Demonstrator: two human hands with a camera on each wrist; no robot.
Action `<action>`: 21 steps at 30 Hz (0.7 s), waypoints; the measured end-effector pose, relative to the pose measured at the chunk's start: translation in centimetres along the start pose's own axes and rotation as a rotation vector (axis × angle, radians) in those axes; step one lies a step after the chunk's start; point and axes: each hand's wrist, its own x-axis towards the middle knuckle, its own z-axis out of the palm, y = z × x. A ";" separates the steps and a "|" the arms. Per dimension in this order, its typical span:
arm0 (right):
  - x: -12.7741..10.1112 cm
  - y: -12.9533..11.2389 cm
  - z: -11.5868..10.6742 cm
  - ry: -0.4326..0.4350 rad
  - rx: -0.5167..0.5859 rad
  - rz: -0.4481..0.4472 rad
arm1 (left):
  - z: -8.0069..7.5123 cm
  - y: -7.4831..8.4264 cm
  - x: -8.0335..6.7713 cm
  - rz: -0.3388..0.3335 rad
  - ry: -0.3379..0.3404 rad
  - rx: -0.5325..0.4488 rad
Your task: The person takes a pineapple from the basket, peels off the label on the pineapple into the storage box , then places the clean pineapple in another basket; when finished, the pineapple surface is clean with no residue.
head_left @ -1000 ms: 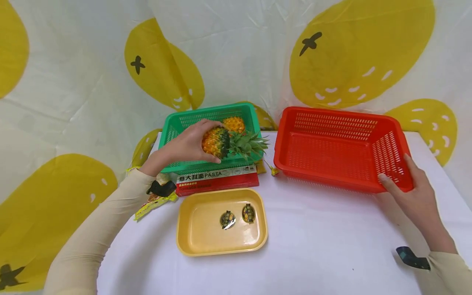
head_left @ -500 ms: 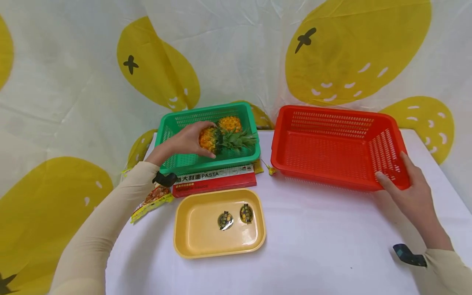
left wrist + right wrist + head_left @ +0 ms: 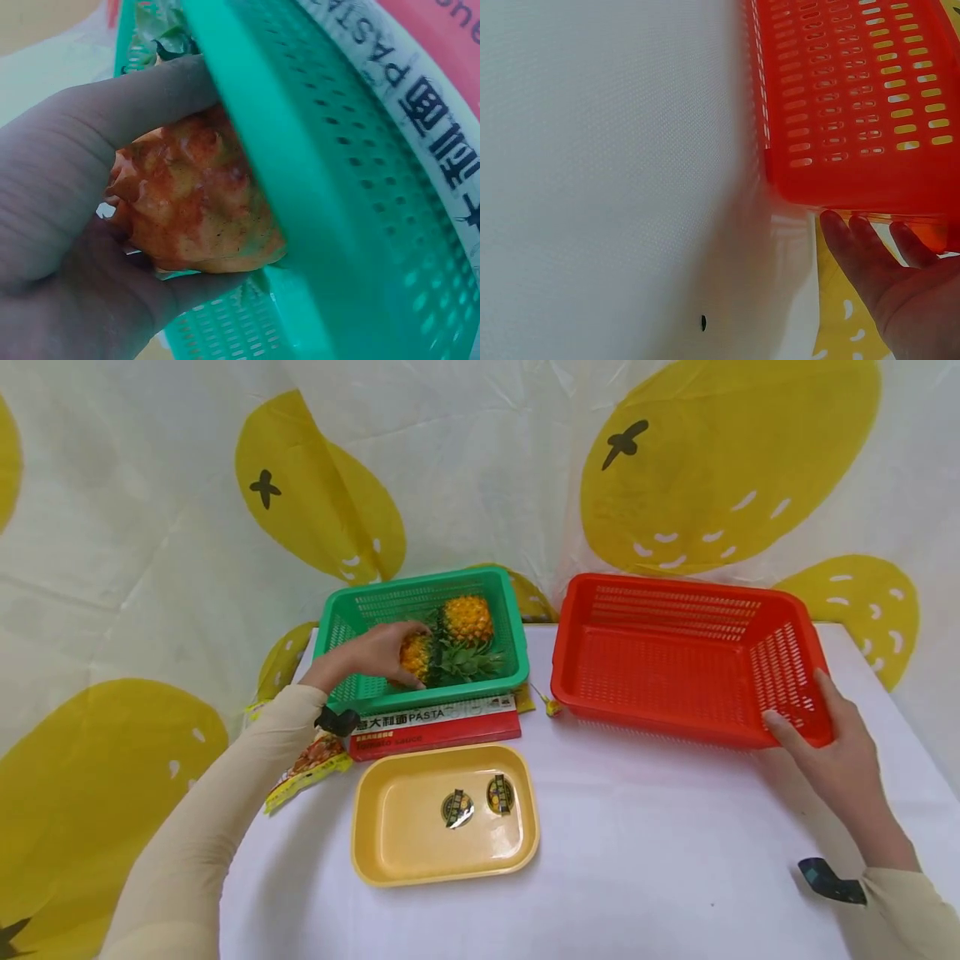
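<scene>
**Small pineapple held inside a green basket**

At left, the left hand curls around a small pineapple, low inside the green basket, beside a second pineapple. It looks light, firm and knobbly, perhaps artificial; the body seems a safer hold than the spiky leaves. Centre, a yellow tray. At right, the right hand, fingers fairly straight, rests against the red basket, thumb over its rim.
</scene>
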 end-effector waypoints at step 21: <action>-0.2 0.2 -0.1 -0.009 0.006 -0.005 | 1.7 -0.4 0.2 0.015 0.027 -0.001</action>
